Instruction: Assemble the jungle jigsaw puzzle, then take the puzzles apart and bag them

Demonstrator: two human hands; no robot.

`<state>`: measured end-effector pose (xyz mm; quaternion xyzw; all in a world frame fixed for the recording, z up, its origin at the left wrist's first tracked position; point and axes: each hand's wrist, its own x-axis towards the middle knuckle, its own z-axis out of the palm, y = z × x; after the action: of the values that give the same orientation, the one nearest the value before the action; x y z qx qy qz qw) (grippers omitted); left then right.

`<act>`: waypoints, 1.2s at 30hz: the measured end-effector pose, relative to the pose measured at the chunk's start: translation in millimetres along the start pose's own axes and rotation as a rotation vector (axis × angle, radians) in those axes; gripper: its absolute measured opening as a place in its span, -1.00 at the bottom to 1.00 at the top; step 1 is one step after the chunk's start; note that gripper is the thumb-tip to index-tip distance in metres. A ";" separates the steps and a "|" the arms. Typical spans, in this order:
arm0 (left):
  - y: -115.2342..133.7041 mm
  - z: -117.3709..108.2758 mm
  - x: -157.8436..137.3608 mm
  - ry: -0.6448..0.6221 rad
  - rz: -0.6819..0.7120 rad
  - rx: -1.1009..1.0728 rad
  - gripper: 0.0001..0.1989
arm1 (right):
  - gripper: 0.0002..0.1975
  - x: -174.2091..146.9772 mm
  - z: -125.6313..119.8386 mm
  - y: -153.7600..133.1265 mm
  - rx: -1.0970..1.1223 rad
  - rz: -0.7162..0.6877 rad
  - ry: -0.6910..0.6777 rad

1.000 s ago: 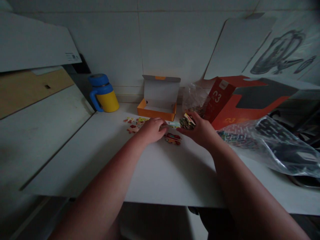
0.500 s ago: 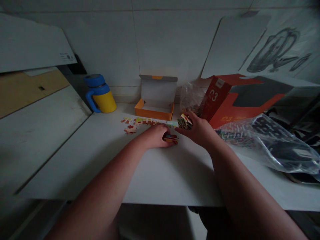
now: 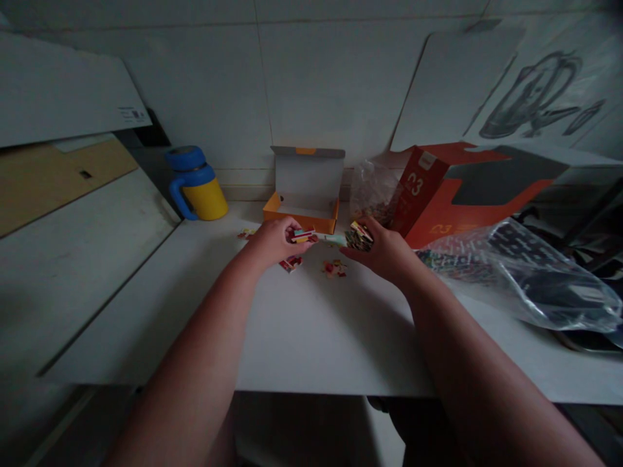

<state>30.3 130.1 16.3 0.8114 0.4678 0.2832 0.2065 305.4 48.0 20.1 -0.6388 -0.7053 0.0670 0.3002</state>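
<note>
My left hand [image 3: 275, 242] is closed on a few jigsaw puzzle pieces [image 3: 302, 236], in front of the open orange box [image 3: 299, 222]. My right hand [image 3: 384, 251] grips a thick stack of puzzle pieces [image 3: 359, 237] near the clear plastic bag. Loose puzzle pieces [image 3: 333, 268] lie on the white table between the hands, and a red-toned piece [image 3: 291, 263] rests just below the left hand. A few more pieces [image 3: 246, 233] show to the left; the left hand hides part of the row behind it.
A blue and yellow mug [image 3: 198, 187] stands at the back left. On the right are a clear bag of pieces [image 3: 372, 191], a large red and grey box [image 3: 457, 191] and a crumpled plastic bag [image 3: 516, 275]. White and tan boards [image 3: 73, 155] stand along the left side.
My left hand has moved left and away from me, holding pieces. Puzzle pieces now show on the table where it was. My right hand stays almost still with its stack.
</note>
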 end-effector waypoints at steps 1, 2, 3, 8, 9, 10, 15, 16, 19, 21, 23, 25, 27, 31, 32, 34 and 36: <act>-5.3 -5.8 2.0 0.047 -0.024 0.017 -0.56 | -0.44 -0.9 2.4 -2.8 0.013 -0.022 -0.039; -10.1 -10.7 3.9 0.084 -0.051 0.032 -0.53 | -0.44 -2.0 5.6 -6.3 0.026 -0.051 -0.091; -14.0 -14.4 5.4 0.108 -0.074 0.044 -0.51 | -0.43 -3.2 9.7 -10.4 0.033 -0.086 -0.151; -16.1 -8.9 4.6 0.043 -0.092 -0.007 -0.53 | -0.43 -6.5 28.5 -26.4 -0.085 -0.206 -0.317; -13.7 -4.0 3.1 0.004 -0.072 -0.035 -0.55 | -0.43 -6.0 29.3 -26.6 -0.124 -0.187 -0.308; -10.6 1.3 1.5 -0.034 -0.047 -0.056 -0.58 | -0.44 -5.3 28.7 -25.4 -0.159 -0.158 -0.299; 7.3 24.4 -5.6 -0.147 0.046 0.023 -0.60 | -0.50 -2.0 12.5 -8.2 -0.253 -0.019 -0.279; 10.9 27.7 -6.8 -0.170 0.070 0.032 -0.62 | -0.49 -1.8 8.8 -4.6 -0.260 0.012 -0.261; 20.0 34.2 -9.2 -0.240 0.141 0.028 -0.68 | -0.40 -0.9 1.2 2.0 -0.275 0.094 -0.170; 23.4 34.2 -9.2 -0.250 0.157 -0.003 -0.67 | -0.35 0.0 -0.9 3.2 -0.277 0.125 -0.120; 23.0 27.9 -7.5 -0.212 0.136 -0.036 -0.63 | -0.34 0.6 -1.3 2.6 -0.280 0.139 -0.101; 17.5 13.4 -4.8 -0.118 0.087 -0.024 -0.62 | -0.33 0.8 -1.0 1.3 -0.283 0.153 -0.105; 6.1 -8.8 -3.1 0.024 0.020 0.079 -0.60 | -0.32 0.7 -0.6 0.2 -0.280 0.160 -0.111; -30.5 -63.9 -10.2 0.261 -0.199 0.279 -0.52 | -0.32 0.3 0.2 -0.2 -0.271 0.159 -0.107; -40.6 -76.3 -13.9 0.292 -0.225 0.287 -0.51 | -0.32 0.3 0.4 0.0 -0.272 0.165 -0.109; -58.5 -95.8 -21.3 0.266 -0.227 0.256 -0.46 | -0.30 0.2 0.6 0.4 -0.278 0.184 -0.113; -70.9 -106.8 -26.7 0.156 -0.140 0.164 -0.41 | -0.28 0.1 0.0 0.9 -0.280 0.204 -0.099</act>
<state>-95.7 148.0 47.2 0.7665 0.5595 0.2909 0.1216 306.2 48.2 19.7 -0.7385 -0.6531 0.0294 0.1650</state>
